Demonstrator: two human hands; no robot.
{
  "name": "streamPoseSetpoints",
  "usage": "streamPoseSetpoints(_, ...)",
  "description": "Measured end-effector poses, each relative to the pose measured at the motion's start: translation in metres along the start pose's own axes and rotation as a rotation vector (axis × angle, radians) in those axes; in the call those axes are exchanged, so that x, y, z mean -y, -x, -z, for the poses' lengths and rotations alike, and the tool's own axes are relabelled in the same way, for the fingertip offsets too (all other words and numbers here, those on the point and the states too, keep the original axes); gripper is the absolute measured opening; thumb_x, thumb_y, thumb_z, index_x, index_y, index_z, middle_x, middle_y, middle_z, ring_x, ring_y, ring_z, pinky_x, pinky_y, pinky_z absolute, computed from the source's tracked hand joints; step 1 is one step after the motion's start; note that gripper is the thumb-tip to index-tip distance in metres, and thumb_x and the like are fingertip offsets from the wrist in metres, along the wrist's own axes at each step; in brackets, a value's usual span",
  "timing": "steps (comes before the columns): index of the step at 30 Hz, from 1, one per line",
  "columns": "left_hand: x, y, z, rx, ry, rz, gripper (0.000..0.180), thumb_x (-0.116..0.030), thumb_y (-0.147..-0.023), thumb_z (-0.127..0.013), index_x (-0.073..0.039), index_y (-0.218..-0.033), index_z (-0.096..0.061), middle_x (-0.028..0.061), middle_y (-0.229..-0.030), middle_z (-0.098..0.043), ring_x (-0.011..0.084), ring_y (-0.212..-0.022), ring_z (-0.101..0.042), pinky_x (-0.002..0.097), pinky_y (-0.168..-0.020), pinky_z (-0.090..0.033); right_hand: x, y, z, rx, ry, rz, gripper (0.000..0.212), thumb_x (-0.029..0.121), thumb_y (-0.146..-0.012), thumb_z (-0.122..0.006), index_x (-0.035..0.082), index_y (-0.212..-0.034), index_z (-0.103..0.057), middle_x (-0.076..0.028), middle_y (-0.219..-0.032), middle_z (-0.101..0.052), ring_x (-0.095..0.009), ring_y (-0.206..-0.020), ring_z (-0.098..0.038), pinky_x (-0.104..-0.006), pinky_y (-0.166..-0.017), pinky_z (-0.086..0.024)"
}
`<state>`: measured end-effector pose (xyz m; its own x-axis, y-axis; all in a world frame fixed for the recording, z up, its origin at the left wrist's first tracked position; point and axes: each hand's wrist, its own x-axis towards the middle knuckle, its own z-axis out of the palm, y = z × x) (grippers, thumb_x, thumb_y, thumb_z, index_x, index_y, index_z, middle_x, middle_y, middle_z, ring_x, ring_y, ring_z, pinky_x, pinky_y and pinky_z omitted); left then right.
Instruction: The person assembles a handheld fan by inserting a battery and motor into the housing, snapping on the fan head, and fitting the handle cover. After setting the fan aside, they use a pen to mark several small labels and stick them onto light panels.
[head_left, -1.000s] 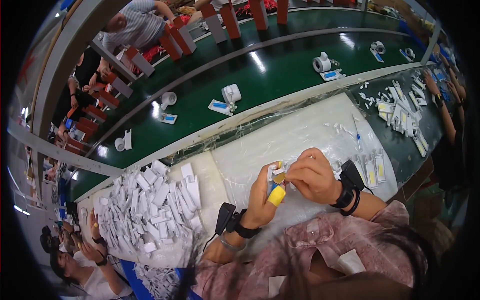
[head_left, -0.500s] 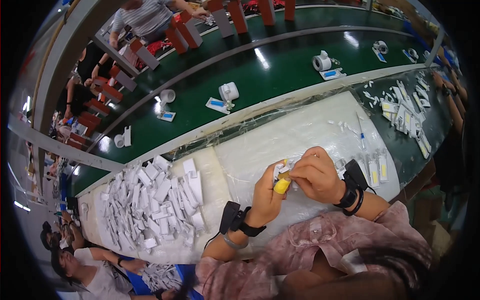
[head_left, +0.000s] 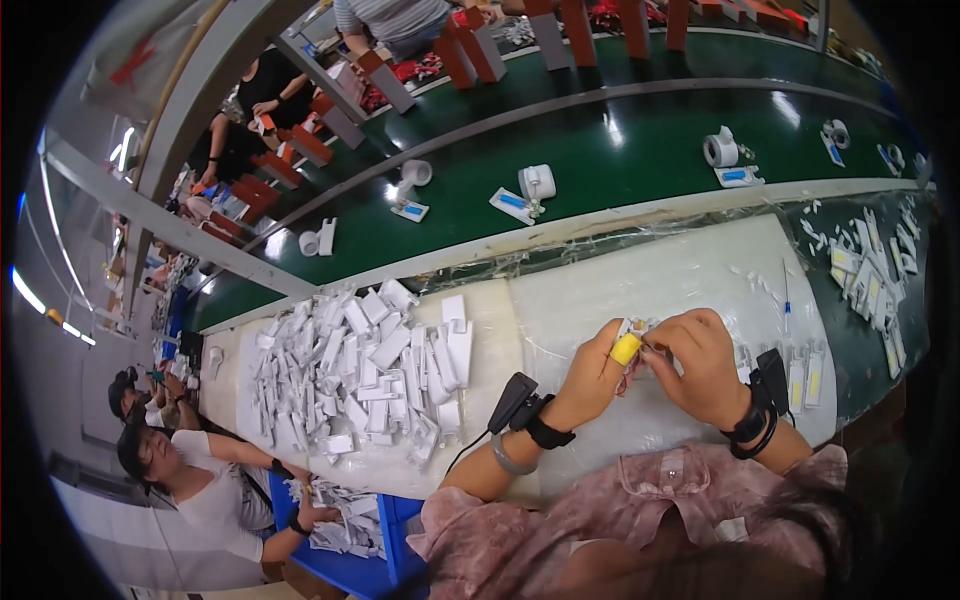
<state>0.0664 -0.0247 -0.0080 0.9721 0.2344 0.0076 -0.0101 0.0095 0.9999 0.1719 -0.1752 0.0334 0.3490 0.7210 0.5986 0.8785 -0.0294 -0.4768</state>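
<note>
Over the plastic-covered table (head_left: 570, 285), my left hand (head_left: 588, 388) grips a small white plastic part (head_left: 637, 325), which the fingers mostly hide. Something bright yellow (head_left: 626, 348) covers the tip of my left thumb, possibly a finger cover. Thin reddish strands hang just below it. My right hand (head_left: 705, 372) has its thumb and index finger brought together at the right side of that part; what they pinch is too small to make out. A thin screwdriver with a blue handle (head_left: 787, 308) lies beyond my right hand.
Left of me spreads a heap of white plastic housings (head_left: 380, 350). Flat white pieces with yellow strips (head_left: 814, 382) lie at right, near another pile (head_left: 872, 275). A green conveyor (head_left: 610, 150) carries white round fittings (head_left: 537, 182). A co-worker (head_left: 205, 475) reaches into a blue bin (head_left: 395, 545).
The whole view has shifted, so the scene sits further right. My right fingertips have moved slightly off the part's top, and the left hand has turned it a little.
</note>
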Motion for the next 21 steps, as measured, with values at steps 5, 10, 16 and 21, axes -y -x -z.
streamPoseSetpoints(5,0.007,-0.039,0.020,-0.051,0.182,0.092,0.023,-0.021,-0.103,-0.039,-0.006,-0.118,-0.046,0.0064,-0.083,-0.060,0.0109,-0.057,-0.057,0.0255,-0.045,-0.046,0.001,0.004,0.003,-0.081,0.039,-0.009,0.029,0.002,-0.072,-0.072,0.007,-0.099,-0.064,-0.008,-0.097,-0.064,-0.028,-0.089,-0.060,-0.0397,-0.081,-0.044)
streamPoseSetpoints(10,0.008,-0.105,0.059,-0.180,0.292,-0.002,0.043,-0.033,-0.105,-0.038,-0.008,-0.139,-0.036,0.0122,-0.111,-0.061,0.0189,-0.093,-0.063,0.0319,-0.079,-0.053,0.002,0.010,0.000,-0.060,0.000,0.018,0.028,0.001,-0.072,-0.072,0.007,-0.099,-0.064,-0.008,-0.098,-0.064,-0.029,-0.089,-0.060,-0.0395,-0.082,-0.044)
streamPoseSetpoints(16,0.058,-0.137,0.106,-0.507,-0.568,-0.278,0.068,-0.014,-0.086,-0.063,0.000,-0.144,-0.030,0.0189,-0.139,-0.042,0.0314,-0.128,-0.043,0.0375,-0.101,-0.041,-0.006,0.012,0.003,-0.034,0.007,0.043,0.023,0.002,-0.075,-0.071,0.008,-0.096,-0.064,-0.005,-0.097,-0.064,-0.025,-0.088,-0.060,-0.0368,-0.080,-0.044)
streamPoseSetpoints(21,0.064,-0.155,0.145,-0.879,-1.080,0.000,0.057,-0.019,-0.079,-0.072,-0.004,-0.130,-0.051,0.0205,-0.137,-0.042,0.0392,-0.127,-0.040,0.0479,-0.104,-0.036,-0.006,0.012,0.003,0.002,0.019,0.062,0.021,0.004,-0.075,-0.070,0.010,-0.095,-0.064,-0.005,-0.100,-0.063,-0.024,-0.088,-0.060,-0.0365,-0.081,-0.043)
